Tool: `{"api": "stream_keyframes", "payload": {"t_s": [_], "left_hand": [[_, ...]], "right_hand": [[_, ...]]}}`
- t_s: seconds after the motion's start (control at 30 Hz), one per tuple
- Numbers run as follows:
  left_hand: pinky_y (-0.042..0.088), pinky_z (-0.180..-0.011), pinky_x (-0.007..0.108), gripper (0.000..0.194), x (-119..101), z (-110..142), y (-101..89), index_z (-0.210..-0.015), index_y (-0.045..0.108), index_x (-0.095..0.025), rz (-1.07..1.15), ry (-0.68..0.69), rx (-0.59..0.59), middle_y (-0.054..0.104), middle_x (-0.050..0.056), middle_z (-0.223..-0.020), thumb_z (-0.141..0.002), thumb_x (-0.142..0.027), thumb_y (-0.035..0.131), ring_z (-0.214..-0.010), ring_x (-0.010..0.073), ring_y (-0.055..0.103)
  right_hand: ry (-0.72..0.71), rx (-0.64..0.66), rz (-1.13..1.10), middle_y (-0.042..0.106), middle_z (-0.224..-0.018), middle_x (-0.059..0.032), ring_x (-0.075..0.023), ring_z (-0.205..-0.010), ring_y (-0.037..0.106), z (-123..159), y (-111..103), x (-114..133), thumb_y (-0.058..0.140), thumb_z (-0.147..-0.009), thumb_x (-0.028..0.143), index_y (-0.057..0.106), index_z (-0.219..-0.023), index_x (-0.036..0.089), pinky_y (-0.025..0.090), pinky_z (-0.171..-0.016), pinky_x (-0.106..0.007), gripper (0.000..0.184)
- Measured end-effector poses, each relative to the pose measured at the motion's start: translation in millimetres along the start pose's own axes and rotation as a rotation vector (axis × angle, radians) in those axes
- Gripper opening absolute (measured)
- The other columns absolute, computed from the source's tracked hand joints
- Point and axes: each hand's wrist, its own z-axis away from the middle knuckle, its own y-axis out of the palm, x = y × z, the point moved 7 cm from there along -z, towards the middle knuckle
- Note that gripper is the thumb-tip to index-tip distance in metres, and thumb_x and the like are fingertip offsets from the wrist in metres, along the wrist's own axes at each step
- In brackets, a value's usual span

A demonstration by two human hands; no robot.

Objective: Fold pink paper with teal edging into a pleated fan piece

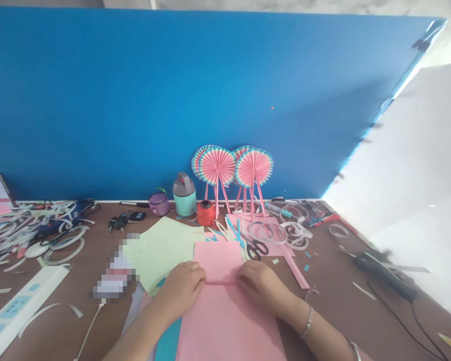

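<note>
A pink sheet of paper (231, 321) lies in front of me, with a folded pink section (217, 258) across its upper part. My left hand (184, 286) is closed at the left end of the fold, fingertips pressed on the paper. At the right end my right hand (261, 285) pinches the same fold, its thumb partly hidden. Under the pink sheet, a blue sheet (169, 341) shows on the left. Beside my left hand spreads a pale green sheet (169, 248). Black-handled scissors (257, 249) lie just beyond my right hand.
Pink pleated paper fans (217, 166) on sticks lean against the blue partition (135, 100). A red spool (205, 214), a teal container (185, 198) and a purple pot (158, 204) stand at the back. Paper strips (296, 235) lie right; a power strip (22, 306) sits left.
</note>
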Motion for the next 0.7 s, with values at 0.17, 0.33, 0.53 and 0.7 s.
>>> {"api": "stream_keyframes", "payload": {"t_s": [0.17,0.33,0.53,0.7], "left_hand": [[0.042,-0.073,0.027,0.024,12.4,0.0,-2.6,-0.078,0.062,-0.022,0.208,-0.095,-0.027,0.066,0.000,-0.085,-0.081,-0.011,0.041,-0.084,0.0167,0.059],[0.043,-0.075,0.028,0.025,15.6,-1.7,-4.3,-0.074,0.062,-0.021,0.260,-0.124,-0.069,0.065,0.001,-0.086,-0.081,-0.012,0.040,-0.086,0.0167,0.059],[0.043,-0.079,0.029,0.024,15.7,-3.4,-3.8,-0.079,0.063,-0.022,0.255,-0.136,-0.080,0.065,0.002,-0.088,-0.081,-0.012,0.041,-0.090,0.0178,0.059],[0.043,-0.078,0.028,0.023,18.7,-4.4,-2.1,-0.074,0.060,-0.022,0.271,-0.159,-0.068,0.064,0.001,-0.088,-0.080,-0.011,0.041,-0.089,0.0170,0.059]], "right_hand": [[0.102,-0.017,-0.161,0.065,-0.080,-0.0035,-0.0167,-0.077,0.059,-1.3,-4.5,-7.0,0.052,-0.083,0.009,0.062,-0.079,0.019,0.044,-0.070,-0.026,0.015],[0.131,-0.057,-0.160,0.063,-0.078,-0.0038,-0.0175,-0.077,0.058,-2.4,-4.6,-9.3,0.050,-0.086,0.013,0.063,-0.076,0.019,0.044,-0.069,-0.028,0.017],[0.155,-0.070,-0.202,0.060,-0.078,-0.0025,-0.0157,-0.076,0.056,-2.4,0.1,-15.0,0.049,-0.084,0.011,0.061,-0.073,0.019,0.041,-0.069,-0.026,0.018],[0.212,-0.039,-0.199,0.059,-0.071,-0.0009,-0.0153,-0.073,0.053,-4.9,6.2,-21.7,0.050,-0.081,0.010,0.060,-0.069,0.018,0.038,-0.067,-0.025,0.017]]}}
